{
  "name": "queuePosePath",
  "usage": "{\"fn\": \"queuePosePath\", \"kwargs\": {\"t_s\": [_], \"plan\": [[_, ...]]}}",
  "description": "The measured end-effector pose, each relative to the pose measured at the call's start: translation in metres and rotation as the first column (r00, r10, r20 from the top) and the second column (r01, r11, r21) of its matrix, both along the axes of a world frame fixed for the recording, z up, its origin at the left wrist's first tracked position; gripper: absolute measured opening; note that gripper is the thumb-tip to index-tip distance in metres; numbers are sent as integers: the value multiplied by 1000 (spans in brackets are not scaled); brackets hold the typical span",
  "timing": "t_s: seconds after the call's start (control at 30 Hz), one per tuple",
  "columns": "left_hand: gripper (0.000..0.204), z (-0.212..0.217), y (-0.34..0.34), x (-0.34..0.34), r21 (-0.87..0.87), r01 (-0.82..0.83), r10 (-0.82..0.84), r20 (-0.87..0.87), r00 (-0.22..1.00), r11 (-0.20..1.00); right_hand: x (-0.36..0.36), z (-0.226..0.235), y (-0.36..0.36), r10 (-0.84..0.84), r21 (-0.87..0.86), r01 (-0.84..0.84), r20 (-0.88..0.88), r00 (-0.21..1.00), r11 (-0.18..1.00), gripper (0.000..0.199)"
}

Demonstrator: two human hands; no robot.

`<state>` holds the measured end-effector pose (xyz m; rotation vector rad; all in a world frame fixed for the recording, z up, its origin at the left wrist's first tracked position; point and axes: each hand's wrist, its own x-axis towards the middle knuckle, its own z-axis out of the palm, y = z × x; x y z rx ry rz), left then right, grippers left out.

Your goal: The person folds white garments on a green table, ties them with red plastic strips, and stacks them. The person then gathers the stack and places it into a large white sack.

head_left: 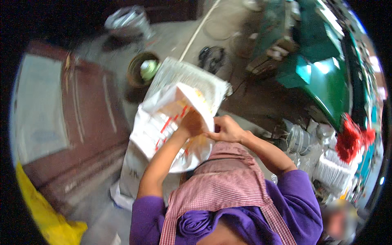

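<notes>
A white bag point(143, 130) with red print gapes in front of me, its mouth facing up. My left hand point(191, 123) reaches inside it; the fingers are hidden by shadow and the bag. On the right side of the mouth, my right hand point(228, 130) pinches the bag's rim between thumb and fingers. Something yellowish shows at the bag's far edge, too blurred to name. Just beyond the bag lies a pale, worn, block-like thing point(171, 75), perhaps a filled sack. A whitish sack point(132, 167) is below the bag, at its near left.
Behind stands a round brown bin point(134, 73) with a pale green bundle point(149, 70) in it. A clear plastic bag point(128, 20) lies farther back. Green machinery point(326, 90), a red bundle point(350, 139) and white stacked goods point(335, 167) fill the right; a brown door point(92, 102) is left.
</notes>
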<state>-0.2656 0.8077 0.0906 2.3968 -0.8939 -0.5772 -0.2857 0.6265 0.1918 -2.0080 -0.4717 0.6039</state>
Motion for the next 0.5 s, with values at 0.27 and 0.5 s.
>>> {"fn": "queuePosePath", "kwargs": {"t_s": [0.27, 0.5], "plan": [[39, 52, 194, -97, -491, -839, 907, -203, 370, 233, 143, -64, 39, 18, 257, 138, -523, 852, 956, 68], [55, -5, 217, -137, -311, -943, 197, -938, 284, -123, 175, -87, 74, 505, 328, -385, -613, 608, 862, 75]]}}
